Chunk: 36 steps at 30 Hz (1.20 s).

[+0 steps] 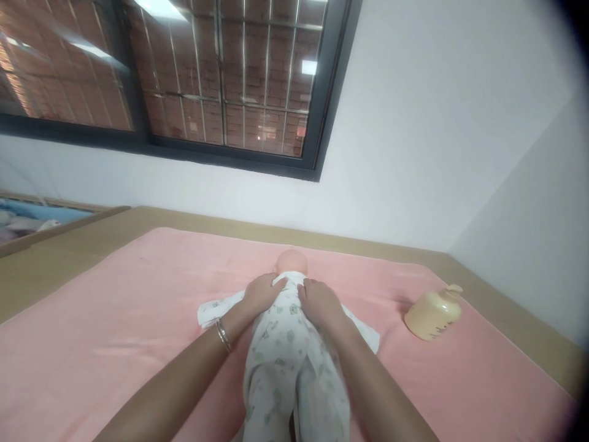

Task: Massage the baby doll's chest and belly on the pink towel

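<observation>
A baby doll [289, 322] lies lengthwise on a pink mat [151, 301], its bald head pointing away from me. It wears white clothes with a small green and grey print, and the sleeves spread out to both sides. My left hand [264, 293], with silver bracelets at the wrist, holds the left side of the doll's upper body. On the opposite side, my right hand [321, 302] holds it the same way, thumb on the cloth. Some fingertips are hidden round the doll's sides. Its face does not show.
A pale yellow pump bottle [432, 314] stands tilted in view on the mat's right side. Wooden edging [391, 244] borders the mat along a white wall [414, 123]. Above is a dark-framed window [221, 153] with bars. At far left lies a blue-lined bin [46, 212] with cloth-like things.
</observation>
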### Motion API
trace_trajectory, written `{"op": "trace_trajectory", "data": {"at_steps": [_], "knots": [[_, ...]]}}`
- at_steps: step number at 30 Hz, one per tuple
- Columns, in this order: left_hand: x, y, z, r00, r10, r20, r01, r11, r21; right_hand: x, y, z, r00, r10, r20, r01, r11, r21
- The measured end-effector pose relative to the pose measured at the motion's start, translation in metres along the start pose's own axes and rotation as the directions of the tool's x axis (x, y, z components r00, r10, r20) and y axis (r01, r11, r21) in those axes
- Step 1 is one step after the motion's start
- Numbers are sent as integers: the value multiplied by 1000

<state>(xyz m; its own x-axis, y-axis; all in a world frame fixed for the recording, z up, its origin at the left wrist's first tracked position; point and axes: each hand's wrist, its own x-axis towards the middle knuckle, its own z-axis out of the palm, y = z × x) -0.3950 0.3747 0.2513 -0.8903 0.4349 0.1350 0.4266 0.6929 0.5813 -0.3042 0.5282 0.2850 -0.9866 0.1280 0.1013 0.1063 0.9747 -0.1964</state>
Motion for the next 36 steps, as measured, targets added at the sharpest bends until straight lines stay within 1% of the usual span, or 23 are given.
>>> {"op": "trace_trajectory", "data": {"at_steps": [7,10,15,20,22,24,28,30,33,36], "knots": [[-3,9,-5,999,8,35,-11,997,81,-22,-15,-19,997,-68,22,69,995,-75],[-8,16,-10,999,22,42,-27,992,122,-27,-18,-24,994,-105,30,107,990,-92],[-17,27,-19,998,57,39,-63,979,193,-33,-20,-29,990,-129,51,135,982,-131],[-20,33,-17,994,105,12,-103,944,315,-40,-24,-34,986,-137,92,145,985,-94],[-20,34,-15,993,120,-3,-111,924,366,-38,-23,-33,986,-136,92,141,988,-58],[-22,36,-14,989,146,-5,-131,902,413,-33,-20,-28,992,-109,69,111,994,-13],[-29,41,-18,977,205,52,-203,845,495,-15,-6,-12,1000,-25,8,24,996,82],[-32,44,-20,978,198,69,-205,835,511,-8,0,-5,1000,-1,-9,2,994,112],[-32,45,-21,985,166,46,-168,862,478,-1,7,1,1000,8,-2,-8,988,154],[-26,41,-20,993,116,14,-112,915,387,2,8,4,1000,-5,3,4,985,171]]}}
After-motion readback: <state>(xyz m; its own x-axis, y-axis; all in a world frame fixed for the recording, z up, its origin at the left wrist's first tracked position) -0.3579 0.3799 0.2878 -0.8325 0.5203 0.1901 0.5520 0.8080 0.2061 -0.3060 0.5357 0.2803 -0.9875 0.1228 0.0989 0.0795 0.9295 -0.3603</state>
